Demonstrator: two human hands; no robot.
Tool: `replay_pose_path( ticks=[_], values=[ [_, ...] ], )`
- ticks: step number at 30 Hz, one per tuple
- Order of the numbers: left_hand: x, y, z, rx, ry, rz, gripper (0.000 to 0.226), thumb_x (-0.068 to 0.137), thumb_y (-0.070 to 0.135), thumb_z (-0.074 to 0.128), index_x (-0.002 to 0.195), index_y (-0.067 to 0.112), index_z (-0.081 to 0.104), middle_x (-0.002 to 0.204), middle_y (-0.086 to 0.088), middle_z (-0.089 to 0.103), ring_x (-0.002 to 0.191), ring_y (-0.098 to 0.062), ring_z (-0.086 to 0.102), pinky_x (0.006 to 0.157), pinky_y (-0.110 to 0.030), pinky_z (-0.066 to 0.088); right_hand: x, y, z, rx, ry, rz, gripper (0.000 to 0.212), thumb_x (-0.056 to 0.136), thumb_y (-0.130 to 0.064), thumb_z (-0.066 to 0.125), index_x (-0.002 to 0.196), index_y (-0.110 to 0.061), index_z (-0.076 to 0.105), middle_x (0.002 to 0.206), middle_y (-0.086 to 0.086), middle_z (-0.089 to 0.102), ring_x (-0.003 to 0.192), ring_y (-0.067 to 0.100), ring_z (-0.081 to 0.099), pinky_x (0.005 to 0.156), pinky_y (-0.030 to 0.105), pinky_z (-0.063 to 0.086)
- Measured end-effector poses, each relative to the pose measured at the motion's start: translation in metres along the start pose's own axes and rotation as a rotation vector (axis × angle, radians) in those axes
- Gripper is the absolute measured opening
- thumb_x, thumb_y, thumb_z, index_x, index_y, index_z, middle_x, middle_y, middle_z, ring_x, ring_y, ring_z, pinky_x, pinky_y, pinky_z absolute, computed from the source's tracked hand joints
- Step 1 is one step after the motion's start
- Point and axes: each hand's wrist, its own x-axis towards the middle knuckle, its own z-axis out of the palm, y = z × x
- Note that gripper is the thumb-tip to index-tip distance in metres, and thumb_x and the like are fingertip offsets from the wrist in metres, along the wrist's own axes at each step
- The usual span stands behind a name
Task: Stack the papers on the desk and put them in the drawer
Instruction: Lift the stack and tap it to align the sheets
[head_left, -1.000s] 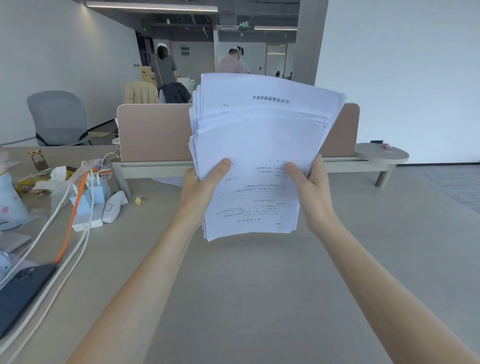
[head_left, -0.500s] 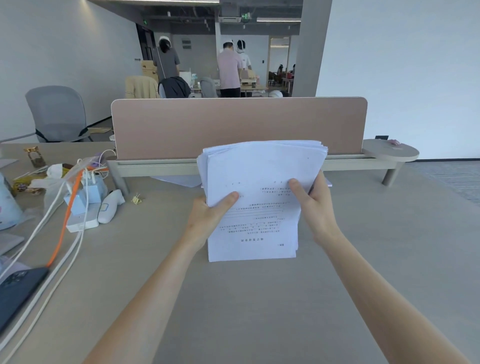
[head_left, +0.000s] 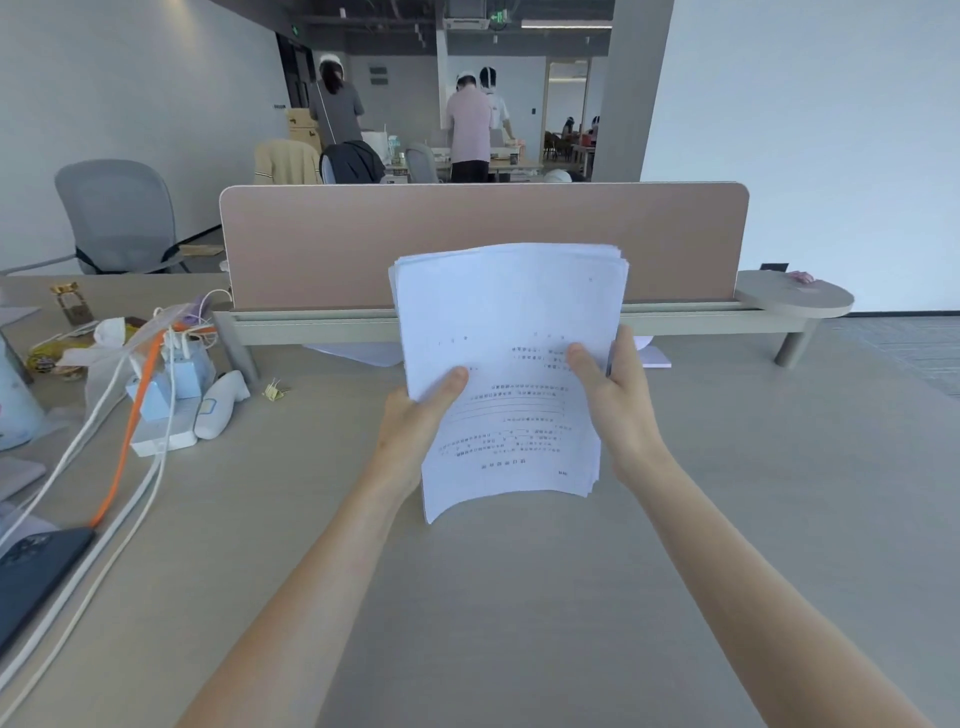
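Note:
A thick stack of white printed papers (head_left: 511, 322) stands tilted over the middle of the desk (head_left: 519, 597), its lower edge at or just above the surface. My left hand (head_left: 415, 421) grips its left side with the thumb on the front sheet. My right hand (head_left: 615, 395) grips the right side in the same way. The sheet edges sit roughly even, and the bottom left corner curls forward. More white sheets (head_left: 363, 353) lie flat under the low shelf behind the stack. No drawer is in view.
A pink divider panel (head_left: 467, 244) on a low shelf (head_left: 701, 319) closes the desk's far side. At left lie chargers and cables (head_left: 156, 395), a white handheld device (head_left: 221, 402), a binder clip (head_left: 274, 391) and a dark phone (head_left: 31, 577). People stand in the background.
The stack came down from raised in front of the divider to the desk. Its fanned-out sheets have drawn together into a more even pile. Both hands kept their grip.

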Motion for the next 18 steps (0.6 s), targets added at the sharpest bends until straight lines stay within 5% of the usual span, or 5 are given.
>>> replay_pose_path(
  ticks=[6,10,14,18],
  values=[
    [-0.002,-0.028,-0.002,0.035,0.051,-0.109,0.005,0.081,0.033,0.078,0.083,0.028,0.076,0.079,0.015,0.079,0.074,-0.004,0.075,0.074,-0.032,0.057,-0.013,0.040,-0.001,0.011,-0.027,0.102,0.039,0.100,-0.029,0.058,0.138,-0.032,0.052,0.128,-0.015,0.069,0.118,0.005,0.065,0.103,0.039,0.053],
    [0.001,-0.023,-0.005,0.064,-0.005,-0.031,0.003,0.085,0.027,0.076,0.087,0.025,0.075,0.081,0.011,0.079,0.077,-0.007,0.076,0.074,-0.032,0.060,-0.010,0.038,-0.007,0.042,-0.005,0.074,0.040,0.099,-0.030,0.060,0.138,-0.032,0.051,0.130,-0.016,0.066,0.121,0.003,0.062,0.100,0.033,0.051],
    [-0.001,-0.023,-0.011,0.055,-0.027,0.003,0.004,0.088,0.020,0.073,0.088,0.024,0.074,0.081,0.013,0.079,0.076,-0.005,0.075,0.065,-0.021,0.059,-0.005,0.035,-0.012,0.021,0.038,0.053,0.029,0.097,-0.036,0.060,0.124,-0.029,0.055,0.122,-0.010,0.066,0.115,0.011,0.063,0.099,0.040,0.052],
    [0.000,-0.024,-0.011,0.039,-0.027,-0.021,0.005,0.086,0.026,0.075,0.090,0.024,0.075,0.086,0.009,0.080,0.081,-0.009,0.076,0.073,-0.030,0.059,0.000,0.034,-0.007,0.015,0.017,0.032,0.020,0.101,-0.033,0.056,0.121,-0.032,0.058,0.117,-0.017,0.069,0.112,0.006,0.064,0.097,0.035,0.050]
  ],
)
